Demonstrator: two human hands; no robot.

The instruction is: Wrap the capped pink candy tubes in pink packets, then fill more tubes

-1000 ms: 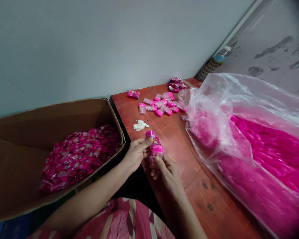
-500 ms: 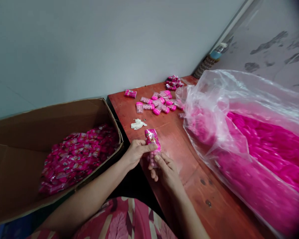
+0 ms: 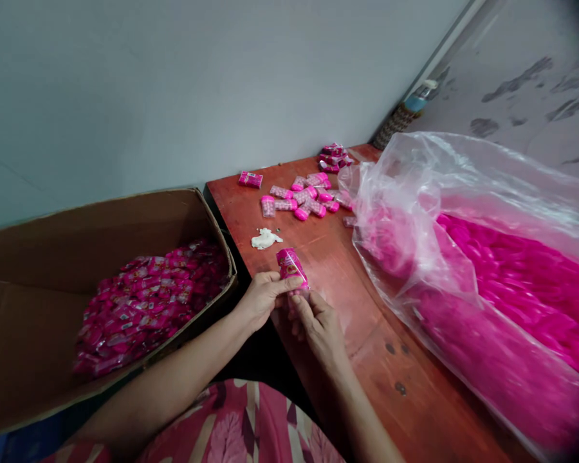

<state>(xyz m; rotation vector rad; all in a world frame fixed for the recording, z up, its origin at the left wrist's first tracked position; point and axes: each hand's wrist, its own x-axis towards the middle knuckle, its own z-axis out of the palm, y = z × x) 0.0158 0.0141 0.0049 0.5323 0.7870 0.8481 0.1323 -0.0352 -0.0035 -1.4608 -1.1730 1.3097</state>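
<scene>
Above the table's near left edge, a glossy pink printed candy wrapper point(image 3: 288, 262) is held upright, tilted slightly left. My left hand point(image 3: 265, 297) is closed on its left side, thumb laid across the front. At its lower end my right hand point(image 3: 319, 325) is closed, the thumb pressing against the bottom of a clear candy container that is now mostly hidden by the wrapper and fingers. Beyond my hands lies a loose group of small clear containers point(image 3: 305, 195) with pink caps and pink beads inside. A white crumpled lump point(image 3: 265, 238) lies nearer.
At left stands a cardboard box point(image 3: 33, 257) with a heap of pink wrapped packs point(image 3: 145, 302). A big clear plastic bag point(image 3: 405, 161) of pink pieces covers the right of the red table point(image 3: 367, 347). Stacked pink wrappers point(image 3: 332, 158) and a flat pink bundle point(image 3: 250, 179) lie near the wall.
My right hand has moved up toward my left hand. The beaded container, visible below the wrapper before, is now mostly covered by wrapper and fingers.
</scene>
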